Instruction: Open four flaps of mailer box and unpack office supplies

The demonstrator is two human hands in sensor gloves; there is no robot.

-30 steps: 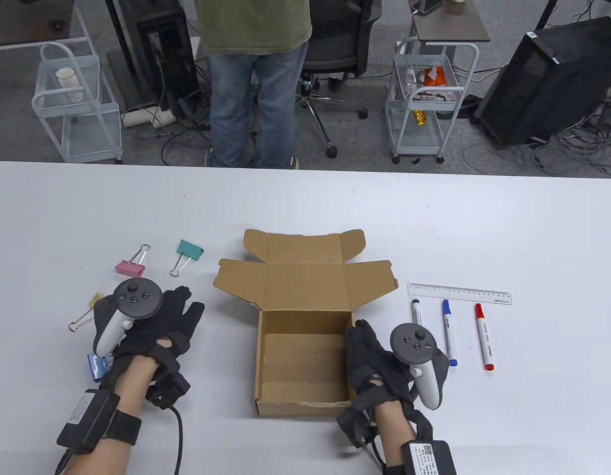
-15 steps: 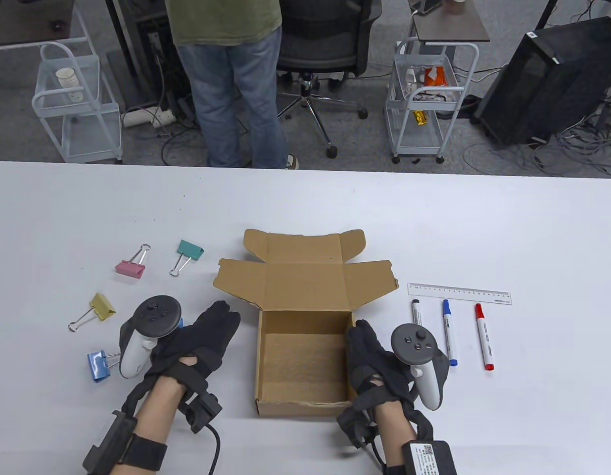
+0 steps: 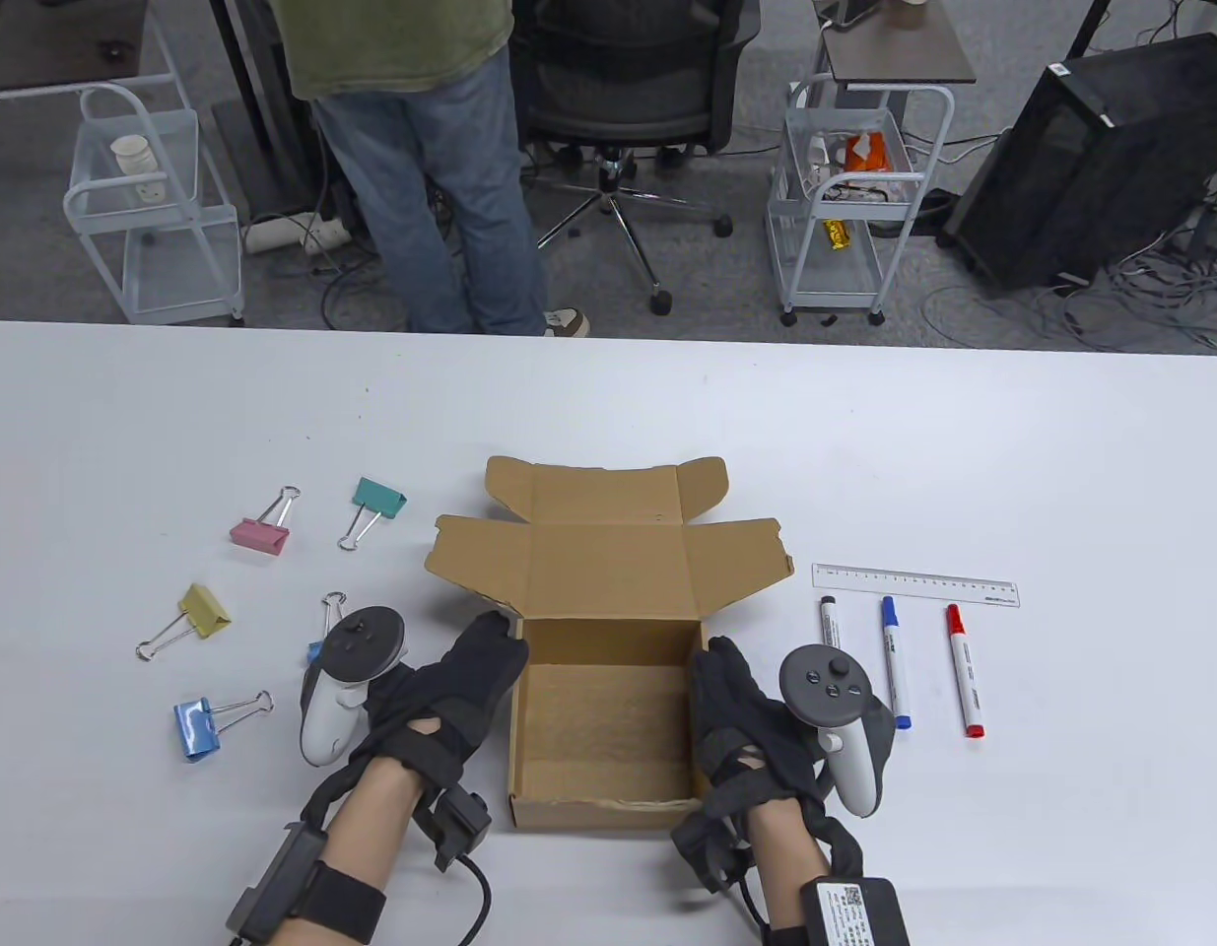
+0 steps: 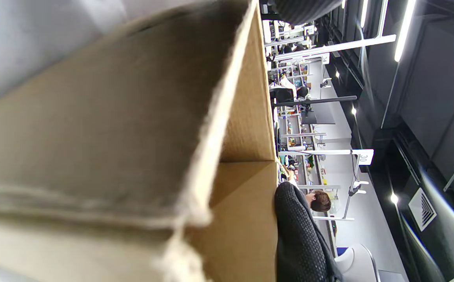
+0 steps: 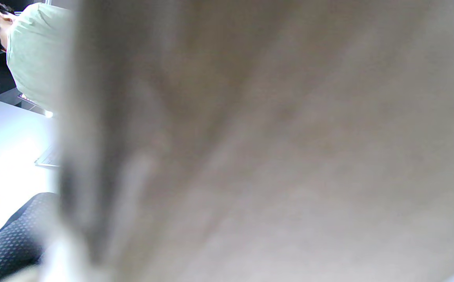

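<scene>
Bracing the mailer box (image 3: 601, 680) at lower centre of the table view, flaps folded back, interior bare. Left hand (image 3: 448, 690) flat against the box's left wall, fingers straight; right hand (image 3: 741, 719) against the right wall, fingers extended, apparently to steady it. Binder clips (image 3: 260, 532) spread out left of centre, markers (image 3: 894, 660) and ruler (image 3: 914, 585) lined up to the right: unpacking seemingly finished.

Blurred brown cardboard mailer box (image 5: 274, 141) fills the right wrist view; a black-gloved left hand (image 3: 450, 690) half hides a small blue binder clip (image 3: 317, 645).
</scene>
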